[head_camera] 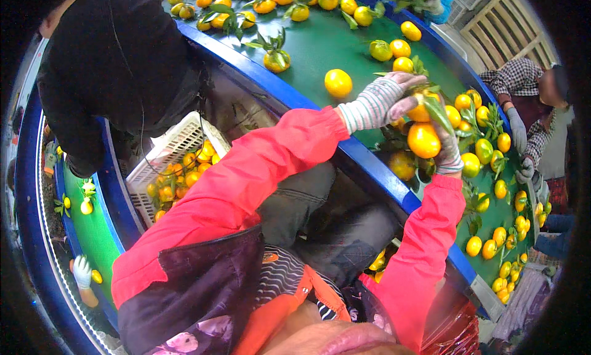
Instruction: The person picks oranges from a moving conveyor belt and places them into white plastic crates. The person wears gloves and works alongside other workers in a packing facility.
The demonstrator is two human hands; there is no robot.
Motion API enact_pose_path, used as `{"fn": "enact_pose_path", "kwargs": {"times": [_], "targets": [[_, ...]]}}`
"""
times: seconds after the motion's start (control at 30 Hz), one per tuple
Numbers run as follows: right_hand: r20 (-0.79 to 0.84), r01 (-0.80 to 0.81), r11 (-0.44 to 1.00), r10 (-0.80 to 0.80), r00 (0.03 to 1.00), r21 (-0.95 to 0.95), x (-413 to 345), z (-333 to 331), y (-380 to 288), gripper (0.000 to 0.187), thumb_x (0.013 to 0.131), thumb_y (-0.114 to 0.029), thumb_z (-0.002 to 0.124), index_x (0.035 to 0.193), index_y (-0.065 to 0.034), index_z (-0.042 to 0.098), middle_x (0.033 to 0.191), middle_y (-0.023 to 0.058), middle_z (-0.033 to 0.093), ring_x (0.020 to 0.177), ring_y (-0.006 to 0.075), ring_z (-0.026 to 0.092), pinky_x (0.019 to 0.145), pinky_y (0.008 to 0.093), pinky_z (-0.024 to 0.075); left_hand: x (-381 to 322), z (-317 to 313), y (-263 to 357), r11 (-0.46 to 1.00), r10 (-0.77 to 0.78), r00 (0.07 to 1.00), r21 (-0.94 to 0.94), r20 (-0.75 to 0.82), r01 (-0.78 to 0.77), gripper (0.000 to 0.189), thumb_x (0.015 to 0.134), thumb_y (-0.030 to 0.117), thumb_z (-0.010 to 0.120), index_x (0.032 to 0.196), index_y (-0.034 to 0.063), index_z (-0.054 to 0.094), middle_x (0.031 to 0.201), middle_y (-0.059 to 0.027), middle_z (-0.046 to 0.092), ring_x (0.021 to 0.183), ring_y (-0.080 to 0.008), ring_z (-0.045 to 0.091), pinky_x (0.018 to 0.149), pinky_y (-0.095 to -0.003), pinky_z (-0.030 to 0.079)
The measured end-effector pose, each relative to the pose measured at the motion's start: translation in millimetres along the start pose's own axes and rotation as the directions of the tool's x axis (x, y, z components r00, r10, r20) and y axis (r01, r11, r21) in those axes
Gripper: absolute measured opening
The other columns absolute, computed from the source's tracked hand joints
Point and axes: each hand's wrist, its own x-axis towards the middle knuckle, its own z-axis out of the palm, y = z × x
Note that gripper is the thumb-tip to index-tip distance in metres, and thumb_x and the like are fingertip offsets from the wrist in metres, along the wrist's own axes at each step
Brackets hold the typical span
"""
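Observation:
My left hand [392,99], in a striped knit glove, reaches over the green conveyor belt [304,46] with its fingers on an upper orange citrus fruit [419,111] that has leaves. Close beside it, my right hand [447,149], gloved too, is around a lower orange citrus fruit [424,140]. A long green leaf [438,115] lies between the hands and partly hides the fingers. Below them a darker fruit [401,166] rests at the belt's near side. A single fruit [338,83] lies on the belt left of my hands.
Blue rails [369,170] edge the belt, which carries many leafy fruits. A white plastic crate [161,154] of fruit stands at my left, near a person in black [120,59]. Gloved co-workers' hands [519,129] are across the belt. Another green belt [92,226] curves at far left.

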Motion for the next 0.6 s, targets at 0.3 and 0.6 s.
{"fn": "enact_pose_path", "kwargs": {"times": [0.3,0.6], "targets": [[0.138,0.049,0.889,-0.124,0.983,0.454,43,47,-13,0.06,0.085,-0.049,0.056,0.121,-0.0033,0.043,0.096,0.0095,0.051,0.086,0.0204,0.051,0.077,0.0353,0.0479,-44,-145,-98,0.963,-0.007,0.983,0.267,0.183,-0.043,0.031,0.08,0.001,0.059,0.111,0.002,0.059,0.086,-0.0073,0.062,0.083,-0.0182,0.059,0.074,-0.0296,0.048],[0.101,0.157,0.935,-0.198,0.975,0.318,90,134,-37,0.08,0.078,-0.053,0.062,0.134,-0.0046,0.032,0.121,0.0114,0.049,0.074,0.0162,0.05,0.064,0.0288,0.0439,16,-275,-196,0.518,-0.494,0.869,0.797,-0.017,0.311,0.031,0.081,0.016,0.047,0.11,0.0126,0.056,0.089,-0.0125,0.064,0.084,-0.0312,0.063,0.073,-0.0428,0.051]]}}
